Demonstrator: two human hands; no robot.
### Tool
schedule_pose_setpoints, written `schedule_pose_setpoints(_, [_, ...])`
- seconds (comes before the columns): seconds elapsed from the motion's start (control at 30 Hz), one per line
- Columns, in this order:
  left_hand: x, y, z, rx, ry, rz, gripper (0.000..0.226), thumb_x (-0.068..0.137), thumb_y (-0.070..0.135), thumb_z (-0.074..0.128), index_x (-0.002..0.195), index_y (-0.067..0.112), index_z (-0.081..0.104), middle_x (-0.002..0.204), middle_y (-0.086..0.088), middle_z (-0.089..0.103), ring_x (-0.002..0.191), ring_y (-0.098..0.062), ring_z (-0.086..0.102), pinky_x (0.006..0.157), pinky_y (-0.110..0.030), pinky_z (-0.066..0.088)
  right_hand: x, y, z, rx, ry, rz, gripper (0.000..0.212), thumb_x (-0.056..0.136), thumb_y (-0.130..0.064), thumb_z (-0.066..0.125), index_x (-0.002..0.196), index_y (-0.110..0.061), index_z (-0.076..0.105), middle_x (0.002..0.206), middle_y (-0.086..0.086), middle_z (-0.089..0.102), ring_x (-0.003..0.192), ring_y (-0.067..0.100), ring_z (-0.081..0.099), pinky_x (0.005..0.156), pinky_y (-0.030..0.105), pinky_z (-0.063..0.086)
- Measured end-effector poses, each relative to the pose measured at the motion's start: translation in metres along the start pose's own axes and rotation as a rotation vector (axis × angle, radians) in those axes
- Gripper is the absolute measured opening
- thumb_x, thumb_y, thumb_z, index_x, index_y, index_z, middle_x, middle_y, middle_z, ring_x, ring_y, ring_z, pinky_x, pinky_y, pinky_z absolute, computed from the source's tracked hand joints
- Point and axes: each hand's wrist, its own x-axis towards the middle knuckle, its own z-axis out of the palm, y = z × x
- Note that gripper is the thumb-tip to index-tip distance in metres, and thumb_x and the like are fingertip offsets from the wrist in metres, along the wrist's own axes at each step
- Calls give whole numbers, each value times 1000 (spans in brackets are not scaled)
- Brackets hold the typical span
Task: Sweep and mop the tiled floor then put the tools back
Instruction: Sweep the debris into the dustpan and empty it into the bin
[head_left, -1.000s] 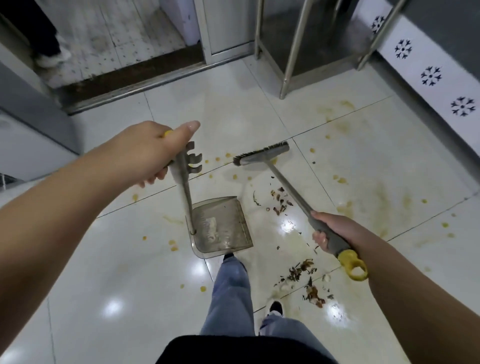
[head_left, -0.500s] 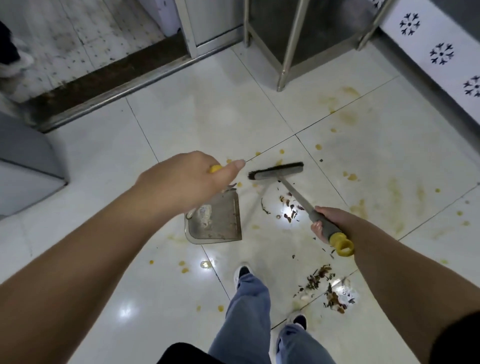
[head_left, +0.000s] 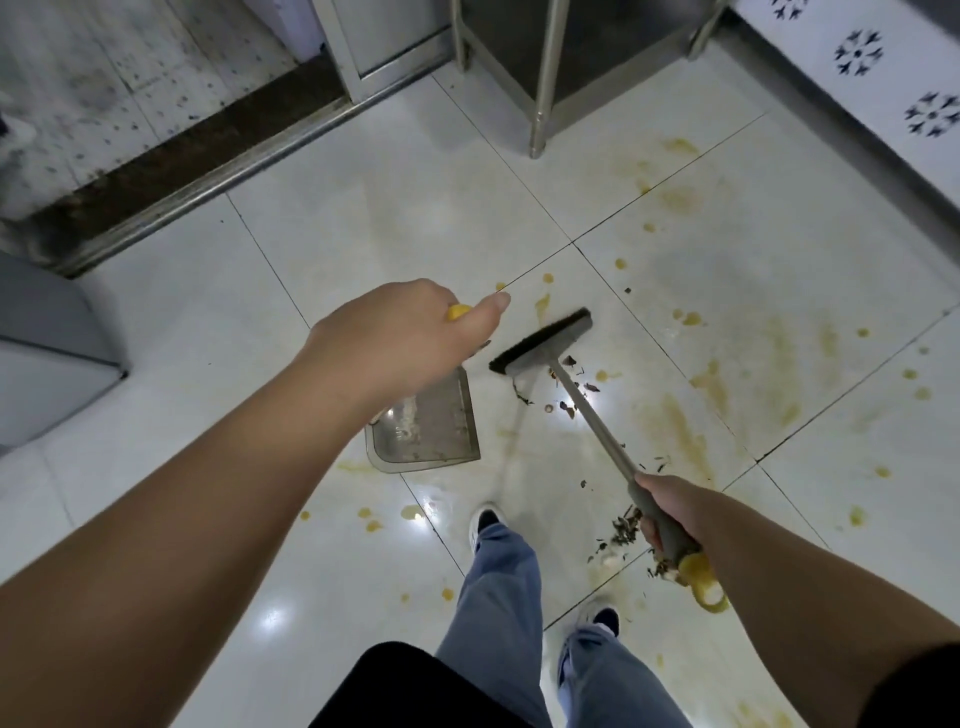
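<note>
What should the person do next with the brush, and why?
Probably drag the brush toward the dustpan. The right hand grips its handle, the left hand holds the pan's handle, and loose scraps lie just behind the bristles, beside the pan's open edge.

Left hand (head_left: 400, 338) grips dustpan (head_left: 431, 421); right hand (head_left: 670, 514) grips broom (head_left: 597, 410).

A working kitchen, it seems: stained white floor tiles (head_left: 395, 218); steel table legs (head_left: 543, 78); a metal door threshold (head_left: 218, 171); patterned wall tiles (head_left: 883, 67).
</note>
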Motion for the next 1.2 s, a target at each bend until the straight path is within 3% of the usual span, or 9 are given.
schedule_pose_setpoints(0.13, [-18,17,14,16,28,-2,64,79,75,29,60,17,50,56,3,55,54,-14,53,51,-25,28,10,46,-29,-65,19,-31,39,97,-40,43,73,-9,42,42,2,39,24,12,30,34,12,29])
schedule_pose_setpoints(0.23, [-35,29,27,24,46,1,66,79,75,29,66,16,56,58,1,57,55,-15,54,53,-26,33,23,91,-58,-131,64,4,38,95,-41,44,79,-7,44,51,4,37,27,13,31,33,12,31])
schedule_pose_setpoints(0.33, [-52,43,41,10,68,-13,68,81,73,30,72,13,61,56,-1,57,56,-21,54,62,-30,42,33,146,-96,-148,90,44,43,94,-44,46,80,-3,48,42,4,41,25,14,34,33,13,34])
schedule_pose_setpoints(0.53, [-90,76,79,53,91,-7,68,83,71,30,63,9,52,57,-5,58,55,-24,54,63,-31,42,25,211,-153,-191,-7,92,40,96,-37,42,84,-1,53,34,5,46,29,16,38,39,16,39])
schedule_pose_setpoints(0.67, [-117,93,107,66,59,14,63,82,71,33,61,14,48,62,-4,58,58,-20,55,55,-26,35,4,210,-152,-121,-84,-60,32,95,-35,43,89,-4,49,36,4,44,28,17,38,37,17,36])
schedule_pose_setpoints(0.83, [-138,100,124,112,47,2,65,81,73,30,82,18,64,64,-1,64,64,-17,60,60,-26,40,-6,171,-134,-160,-95,-211,38,92,-41,54,92,-4,49,41,4,45,27,14,40,36,16,37])
schedule_pose_setpoints(0.97, [-136,87,119,106,84,-47,59,82,70,33,84,22,66,62,2,61,62,-16,58,60,-25,39,-7,100,-87,-273,-183,-337,25,96,-24,51,102,-1,45,62,14,53,29,16,50,36,18,43])
schedule_pose_setpoints(1.1, [-139,73,107,27,112,-67,60,81,71,36,80,19,66,54,3,57,56,-18,56,60,-28,41,-3,64,-59,-181,-100,-261,23,99,-25,44,107,-5,39,82,15,48,51,24,45,38,17,45])
schedule_pose_setpoints(1.2, [-133,57,101,-35,161,-65,66,83,66,38,75,4,59,51,-2,57,45,-19,52,62,-31,45,3,59,-54,-222,-89,-209,29,97,-31,48,99,-3,41,75,11,42,53,21,42,31,16,41])
